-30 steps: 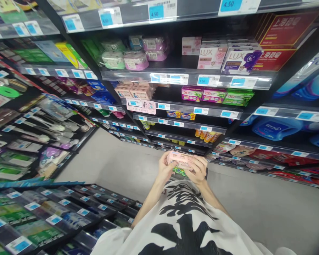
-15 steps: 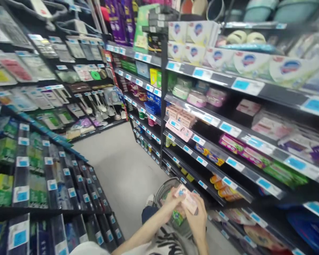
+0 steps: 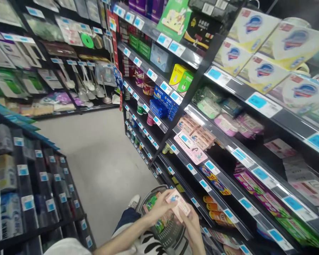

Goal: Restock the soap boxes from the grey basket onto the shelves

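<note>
A small pink box (image 3: 178,205) with a blue figure printed on it is held between both hands. My left hand (image 3: 159,208) grips its left end, and the fingers of my right hand (image 3: 191,220) wrap its right end. Beneath them is a grey perforated basket (image 3: 172,234) with green packets (image 3: 152,202) inside. Similar pink boxes (image 3: 195,131) stand on the shelf at the right, behind a pink sign card (image 3: 190,147).
Shelves with blue price labels (image 3: 256,101) line the right, holding white soap cartons (image 3: 266,69), orange tubes (image 3: 218,209) and boxes. A lower rack (image 3: 22,170) stands left. Grey floor (image 3: 95,152) runs between them toward hanging kitchen utensils (image 3: 87,85).
The view has swung and tilted, so the right shelves look larger and slanted. Both hands still hold the pink box, which appears slightly further left, and more of the basket shows.
</note>
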The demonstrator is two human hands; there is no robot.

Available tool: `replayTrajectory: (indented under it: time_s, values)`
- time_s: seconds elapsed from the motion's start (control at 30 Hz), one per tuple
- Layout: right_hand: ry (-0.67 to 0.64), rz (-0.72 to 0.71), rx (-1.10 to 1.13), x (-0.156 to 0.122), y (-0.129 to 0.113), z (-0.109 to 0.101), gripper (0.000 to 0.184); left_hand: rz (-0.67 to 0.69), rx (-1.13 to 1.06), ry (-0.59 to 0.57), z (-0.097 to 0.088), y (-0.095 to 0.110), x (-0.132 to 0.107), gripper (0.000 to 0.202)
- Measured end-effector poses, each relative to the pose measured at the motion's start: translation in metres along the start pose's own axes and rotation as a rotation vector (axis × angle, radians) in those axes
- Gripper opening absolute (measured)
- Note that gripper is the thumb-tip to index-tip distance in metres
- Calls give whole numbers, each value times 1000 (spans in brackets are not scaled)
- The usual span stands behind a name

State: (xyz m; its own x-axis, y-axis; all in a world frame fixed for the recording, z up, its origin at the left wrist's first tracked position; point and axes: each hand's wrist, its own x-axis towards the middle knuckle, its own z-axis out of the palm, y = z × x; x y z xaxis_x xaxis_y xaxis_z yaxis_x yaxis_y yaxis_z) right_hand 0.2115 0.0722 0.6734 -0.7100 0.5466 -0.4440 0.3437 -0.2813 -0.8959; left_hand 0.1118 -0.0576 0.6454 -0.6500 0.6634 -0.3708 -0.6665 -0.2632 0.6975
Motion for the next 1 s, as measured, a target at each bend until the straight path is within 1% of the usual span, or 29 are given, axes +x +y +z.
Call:
replayTrajectory:
  time_s: [0.1, 0.17, 0.23, 0.3, 0.37, 0.43, 0.5, 0.6, 0.7, 0.77, 0.83, 0.9, 1.0]
  values:
    - [19, -83, -38, 27, -48, 23, 73, 173, -8, -76, -8, 35, 28, 73]
    - [35, -193, -70, 50, -83, 38, 68, 250, 25, -81, -14, 58, 46, 73]
    - [83, -331, -81, 73, -119, 52, 65, 286, 68, -72, -23, 78, 61, 67]
    - [166, -440, -45, 94, -153, 66, 63, 284, 81, -62, -35, 94, 71, 59]
    - [238, -530, 15, 112, -184, 80, 62, 247, 68, -63, -48, 104, 77, 53]
    - [296, -632, 68, 125, -210, 93, 61, 206, 63, -66, -61, 108, 79, 50]
    - [336, -732, 91, 138, -230, 106, 61, 167, 69, -68, -72, 107, 79, 48]
    - [363, -802, 100, 159, -248, 122, 58, 116, 80, -73, -82, 101, 78, 43]
    - [410, -824, 96, 178, -254, 133, 58, 78, 110, -94, -88, 95, 76, 40]
    - [431, -857, 54, 188, -257, 138, 60, 65, 135, -105, -92, 92, 75, 38]
    - [432, -915, -25, 196, -260, 141, 60, 60, 154, -110, -95, 90, 75, 37]
    - [435, -968, -147, 201, -264, 141, 57, 65, 172, -112, -99, 90, 77, 36]
    - [489, -969, -365, 206, -272, 136, 54, 92, 190, -103, -103, 92, 83, 37]
